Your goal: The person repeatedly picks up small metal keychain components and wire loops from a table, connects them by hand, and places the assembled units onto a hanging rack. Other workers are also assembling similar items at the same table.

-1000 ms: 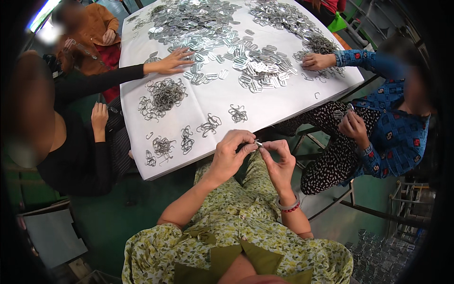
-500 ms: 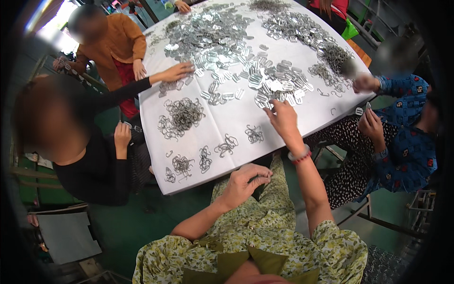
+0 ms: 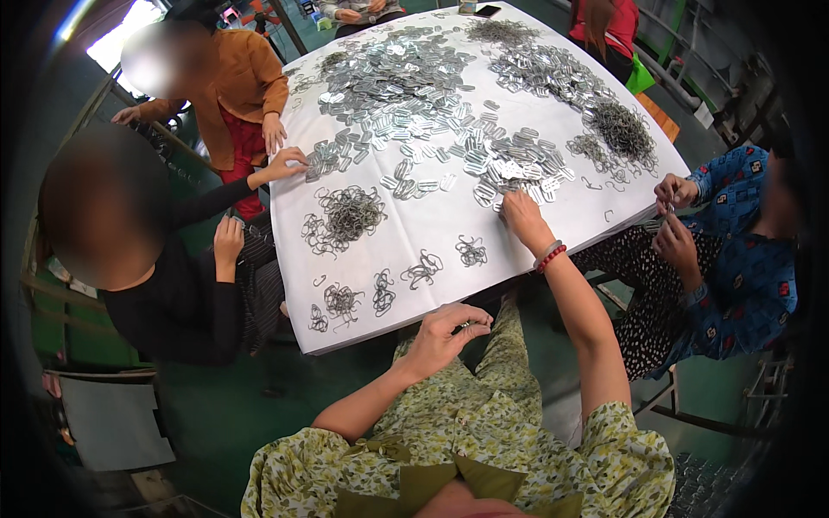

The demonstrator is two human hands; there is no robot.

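Observation:
My left hand hangs just off the table's near edge, above my lap. Thumb and fingers pinch together around something small that I cannot make out. My right hand is on the table at the near edge of a pile of flat, slotted metal buckle plates, its fingers curled down and closed. The fingertips are partly hidden, so what they grip cannot be made out. Small heaps of bent wire hooks lie on the white table cover, between the plates and the table's near edge.
A larger hook heap lies left, another right. A big plate pile covers the far middle. One co-worker's hand touches plates at left; another co-worker's hands work beyond the right edge. A dark phone lies at the far edge.
My right hand has drawn slightly back and its fingers have curled closed at the plates. My left hand stays nearly still. The left co-worker's reaching hand has drawn back toward the table's left edge.

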